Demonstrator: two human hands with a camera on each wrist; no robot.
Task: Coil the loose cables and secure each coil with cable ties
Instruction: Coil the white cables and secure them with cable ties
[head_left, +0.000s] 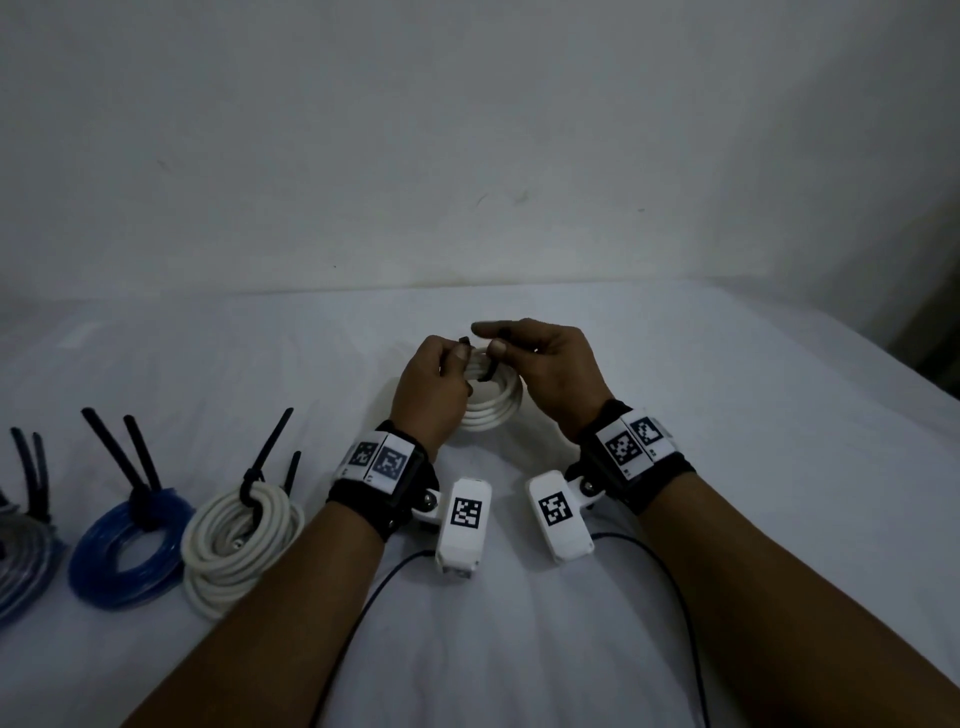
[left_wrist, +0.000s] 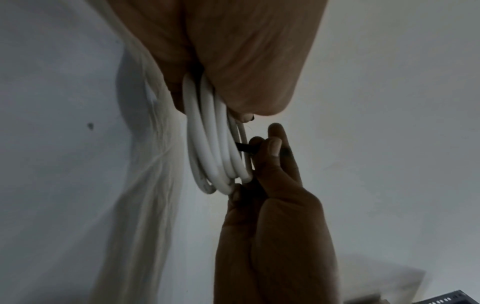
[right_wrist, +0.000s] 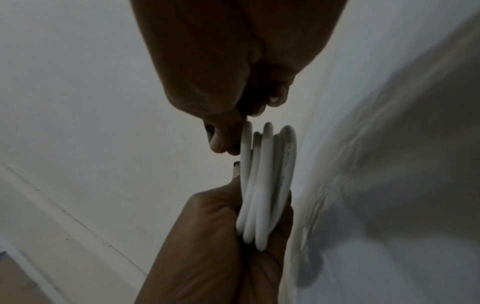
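A white cable coil (head_left: 493, 405) is held up just above the white sheet at the centre. My left hand (head_left: 457, 358) grips the coil's left side, fingers curled round its turns (left_wrist: 215, 144). A black cable tie (head_left: 488, 370) wraps over the top of the coil, and its head sticks out by my left thumb. My right hand (head_left: 493, 348) pinches the tie between thumb and fingers, index finger stretched out above. In the right wrist view the coil (right_wrist: 265, 174) stands edge-on, with my left hand (right_wrist: 233, 226) gripping it from below. How far the tie is closed is hidden.
Three tied coils lie in a row at the left: a white coil (head_left: 241, 540), a blue coil (head_left: 130, 551) and a grey coil (head_left: 26, 561), each with black tie tails sticking up. The white sheet (head_left: 727, 389) ends at a wall behind.
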